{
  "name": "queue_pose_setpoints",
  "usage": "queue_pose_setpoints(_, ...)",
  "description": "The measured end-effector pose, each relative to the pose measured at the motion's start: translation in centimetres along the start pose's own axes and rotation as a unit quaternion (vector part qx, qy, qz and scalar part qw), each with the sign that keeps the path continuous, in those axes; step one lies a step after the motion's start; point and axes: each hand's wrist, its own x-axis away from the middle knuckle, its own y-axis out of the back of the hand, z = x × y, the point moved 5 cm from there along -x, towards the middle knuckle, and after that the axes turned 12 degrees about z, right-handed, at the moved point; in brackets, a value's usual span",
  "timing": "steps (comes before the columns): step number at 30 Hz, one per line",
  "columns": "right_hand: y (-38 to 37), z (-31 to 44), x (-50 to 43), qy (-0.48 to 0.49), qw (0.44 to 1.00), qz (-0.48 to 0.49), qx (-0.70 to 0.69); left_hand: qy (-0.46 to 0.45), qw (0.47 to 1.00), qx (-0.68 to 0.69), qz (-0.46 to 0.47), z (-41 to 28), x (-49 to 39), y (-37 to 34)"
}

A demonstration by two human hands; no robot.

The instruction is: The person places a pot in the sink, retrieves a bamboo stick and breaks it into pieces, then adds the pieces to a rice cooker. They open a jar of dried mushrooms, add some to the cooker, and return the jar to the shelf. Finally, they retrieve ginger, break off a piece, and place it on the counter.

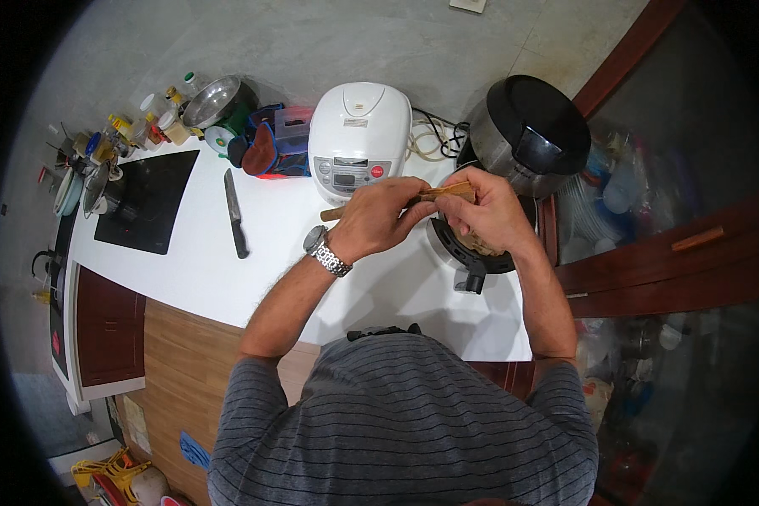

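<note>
My left hand, with a steel watch on its wrist, grips a long brown piece that resembles cinnamon bark or thin wood. Its narrow end sticks out to the left below my knuckles. The fingers of my right hand pinch the wider, split-looking right end. Both hands are raised over the white counter, in front of a white rice cooker. Below my right hand is a black air fryer basket with its handle towards me. Pale, crumpled material lies in the basket, partly hidden by my hand.
A black and steel air fryer stands at the back right, near cords. A kitchen knife lies left of my arm. Beyond it are a black cooktop, several jars and a metal bowl. Wooden-framed cabinets border the right.
</note>
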Motion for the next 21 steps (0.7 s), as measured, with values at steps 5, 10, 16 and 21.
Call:
queue_pose_setpoints(5,0.0,-0.9,-0.3,0.026,0.998,-0.05,-0.031,-0.019,0.999,-0.009,-0.029,-0.2,-0.9,0.2)
queue_pose_setpoints(10,1.0,-1.8,-0.6,0.033,0.996,-0.065,-0.054,-0.022,0.999,-0.008,-0.023,0.0,-1.8,0.1)
queue_pose_setpoints(16,2.6,-3.1,-0.3,0.024,0.997,-0.066,-0.043,-0.06,0.998,-0.001,-0.026,0.6,-4.0,-2.0)
queue_pose_setpoints(21,4.1,-5.1,0.4,-0.047,0.991,-0.126,0.006,-0.024,0.999,-0.03,-0.005,0.7,-5.6,-4.1)
